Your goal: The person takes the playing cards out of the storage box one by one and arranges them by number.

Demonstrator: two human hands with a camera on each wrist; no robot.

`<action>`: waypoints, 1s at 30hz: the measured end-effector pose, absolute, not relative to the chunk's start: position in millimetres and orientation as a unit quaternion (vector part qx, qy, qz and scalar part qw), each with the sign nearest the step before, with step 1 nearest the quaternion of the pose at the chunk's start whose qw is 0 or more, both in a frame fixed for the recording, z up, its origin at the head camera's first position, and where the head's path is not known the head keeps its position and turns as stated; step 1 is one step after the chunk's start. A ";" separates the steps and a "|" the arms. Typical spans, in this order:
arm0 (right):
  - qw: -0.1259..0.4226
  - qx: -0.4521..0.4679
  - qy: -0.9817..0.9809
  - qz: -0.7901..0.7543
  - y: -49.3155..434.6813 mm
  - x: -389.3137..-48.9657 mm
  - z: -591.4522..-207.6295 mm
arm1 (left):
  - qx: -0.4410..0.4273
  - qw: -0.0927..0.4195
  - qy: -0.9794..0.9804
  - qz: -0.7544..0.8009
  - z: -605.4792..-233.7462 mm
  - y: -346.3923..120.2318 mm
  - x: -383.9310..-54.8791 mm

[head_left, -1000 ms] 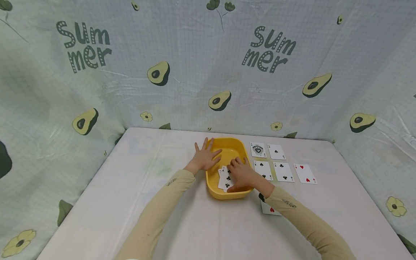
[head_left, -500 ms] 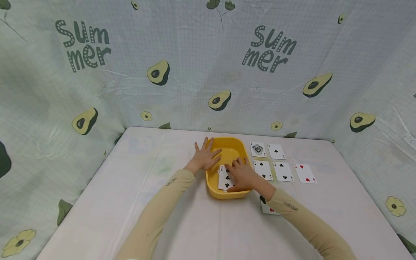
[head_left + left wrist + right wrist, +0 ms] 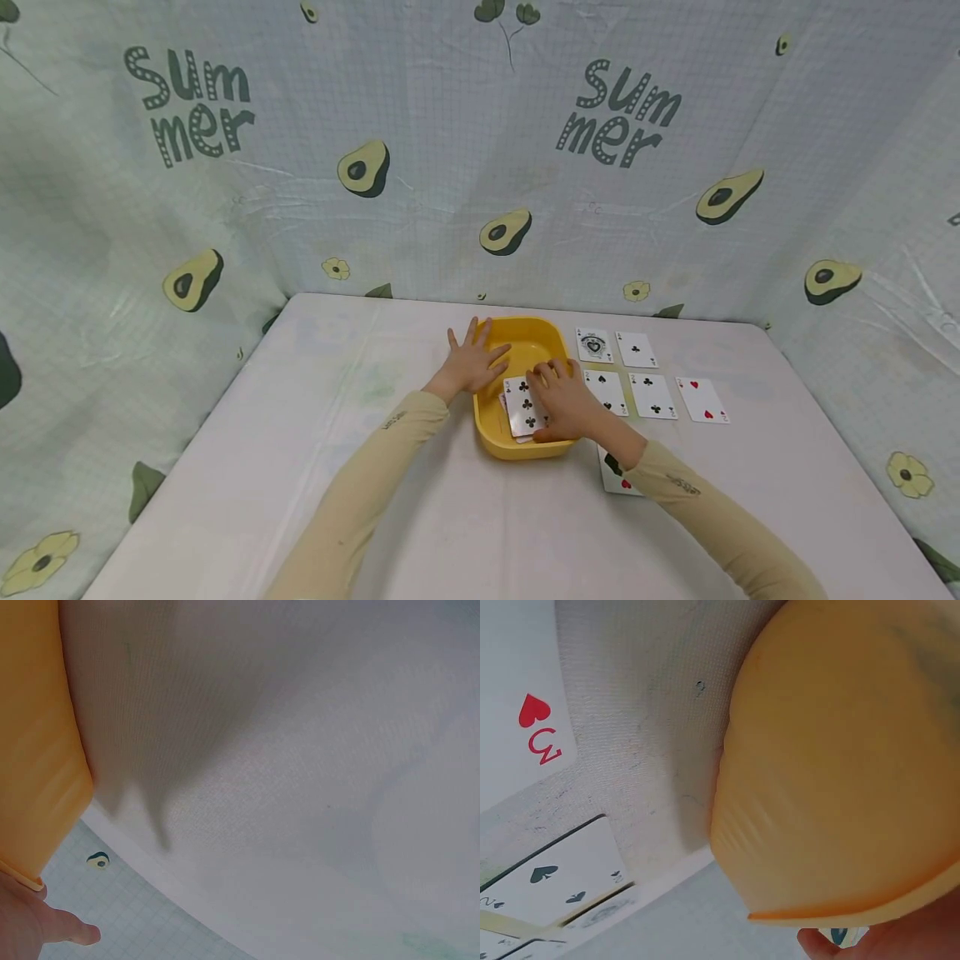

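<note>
A yellow plastic tub (image 3: pixel 492 437) stands on the table with playing cards inside. On top of these lies a three of clubs (image 3: pixel 517 406), a reddish edge of another card peeking out at its left. My right hand (image 3: pixel 567 406) reaches over the tub's right side and pinches the three of clubs, thumb at the near end and fingers at the far end; the card's right part is hidden under the hand. With fingers spread, my left hand (image 3: pixel 467 367) rests on the tub's left rim. The wrist views show mostly the tub's outer walls.
Right of the tub, playing cards lie face up in rows: an ornate ace (image 3: pixel 594 345), a club card (image 3: pixel 636 350), a two of spades (image 3: pixel 606 392), a two of clubs (image 3: pixel 653 396) and a two of hearts (image 3: pixel 702 400). A three of hearts (image 3: pixel 517 697) lies partly under my right forearm.
The top card has slid and turned slightly in the tub, showing more of its face. My right hand has shifted a little to the right; the left hand has stayed put.
</note>
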State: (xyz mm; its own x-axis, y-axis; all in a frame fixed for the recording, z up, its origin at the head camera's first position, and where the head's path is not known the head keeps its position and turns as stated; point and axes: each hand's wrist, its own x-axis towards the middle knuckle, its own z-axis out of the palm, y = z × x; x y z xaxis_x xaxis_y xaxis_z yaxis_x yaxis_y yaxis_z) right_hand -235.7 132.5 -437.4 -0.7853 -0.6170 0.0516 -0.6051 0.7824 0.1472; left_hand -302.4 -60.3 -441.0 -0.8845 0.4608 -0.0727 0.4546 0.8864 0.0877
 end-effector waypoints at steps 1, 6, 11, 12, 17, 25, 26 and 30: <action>0.053 0.326 -0.942 -0.058 132.9 -235.3 -437.1 | 0.236 0.046 0.970 0.034 -441.0 -60.4 -302.3; 0.065 0.316 -0.946 -0.034 135.5 -233.7 -434.9 | 0.236 0.042 0.970 0.036 -441.6 -60.6 -302.5; 0.074 0.294 -0.953 -0.028 138.6 -230.7 -430.0 | 0.238 0.039 0.970 0.038 -441.8 -60.8 -302.4; 0.074 0.288 -0.954 -0.029 139.2 -230.0 -428.9 | 0.239 0.039 0.970 0.039 -441.8 -60.9 -302.3; 0.068 0.266 -0.961 -0.021 142.7 -226.3 -422.3 | 0.238 0.042 0.969 0.044 -441.4 -61.0 -301.5; 0.094 0.249 -0.964 -0.012 153.1 -221.2 -412.9 | 0.238 0.041 0.969 0.045 -440.3 -60.3 -300.8; 0.098 0.248 -0.964 -0.012 154.9 -220.4 -412.0 | 0.239 0.041 0.969 0.045 -440.4 -60.4 -300.9; 0.107 0.245 -0.964 -0.012 162.3 -215.5 -408.2 | 0.240 0.040 0.969 0.047 -440.4 -60.9 -300.8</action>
